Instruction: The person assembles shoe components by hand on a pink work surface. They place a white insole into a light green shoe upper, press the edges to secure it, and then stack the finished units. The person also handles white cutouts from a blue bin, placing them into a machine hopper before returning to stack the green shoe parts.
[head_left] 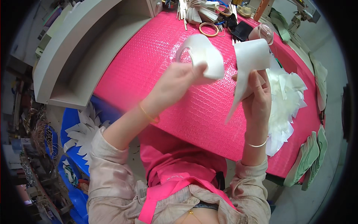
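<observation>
My left hand (183, 75) pinches the lower edge of a looped white band (212, 56) with a hollow middle, held above the pink table covering (179, 112). It is slightly blurred, and I cannot tell its exact kind. To its right, my right hand (258, 87) holds a white sheet piece (251, 56) between thumb and fingers. That piece is broad at the top and narrows to a point hanging down on the left. The two white things are apart. Beside my right wrist lies a pile of thin white pieces (285, 100), partly hidden by the hand.
Beyond my hands lie a ring-shaped roll (209, 30), a black object (242, 31) and a clear-lidded cup (263, 33). A pale curved shelf (71, 67) borders the left. Blue bins (71, 119) hold white pieces at lower left. Green stacked pieces (304, 158) hang at the right edge.
</observation>
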`<state>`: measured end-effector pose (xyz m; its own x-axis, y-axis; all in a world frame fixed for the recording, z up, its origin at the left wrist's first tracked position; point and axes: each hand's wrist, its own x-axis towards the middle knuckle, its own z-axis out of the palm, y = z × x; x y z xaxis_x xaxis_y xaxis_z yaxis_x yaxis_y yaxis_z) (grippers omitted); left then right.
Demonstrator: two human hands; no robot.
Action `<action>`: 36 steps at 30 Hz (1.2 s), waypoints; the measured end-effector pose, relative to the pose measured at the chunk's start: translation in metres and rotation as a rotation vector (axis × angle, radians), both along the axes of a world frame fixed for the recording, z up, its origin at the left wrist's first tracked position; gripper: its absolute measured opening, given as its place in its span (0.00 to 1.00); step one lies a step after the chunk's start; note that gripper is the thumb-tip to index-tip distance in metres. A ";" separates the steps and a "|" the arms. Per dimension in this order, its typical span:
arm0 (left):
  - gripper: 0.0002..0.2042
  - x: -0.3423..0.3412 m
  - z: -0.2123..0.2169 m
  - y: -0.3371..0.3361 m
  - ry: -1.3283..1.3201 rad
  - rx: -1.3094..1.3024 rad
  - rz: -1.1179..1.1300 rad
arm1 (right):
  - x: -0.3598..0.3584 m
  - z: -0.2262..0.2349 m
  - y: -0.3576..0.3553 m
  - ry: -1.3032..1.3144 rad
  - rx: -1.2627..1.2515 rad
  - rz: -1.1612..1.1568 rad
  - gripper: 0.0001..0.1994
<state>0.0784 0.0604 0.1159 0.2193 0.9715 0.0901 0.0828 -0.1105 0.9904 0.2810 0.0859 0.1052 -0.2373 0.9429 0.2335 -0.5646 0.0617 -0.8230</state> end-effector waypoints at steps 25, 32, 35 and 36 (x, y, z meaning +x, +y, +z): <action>0.15 0.028 0.034 -0.003 -0.363 0.072 0.155 | -0.042 0.015 -0.027 -0.294 0.143 -0.214 0.24; 0.15 0.028 0.062 0.026 -0.415 -0.002 0.075 | -0.039 -0.012 -0.034 -0.199 0.153 -0.274 0.31; 0.15 0.030 0.065 0.030 -0.458 -0.019 0.050 | -0.039 -0.002 -0.033 -0.179 0.115 -0.234 0.31; 0.15 0.029 0.066 0.030 -0.470 -0.023 0.041 | -0.039 -0.005 -0.031 -0.178 0.106 -0.238 0.30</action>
<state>0.1074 0.0906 0.1815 0.1215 0.9814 0.1488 -0.3710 -0.0942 0.9239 0.2420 0.0546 0.1003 -0.0588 0.9497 0.3077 -0.3715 0.2652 -0.8897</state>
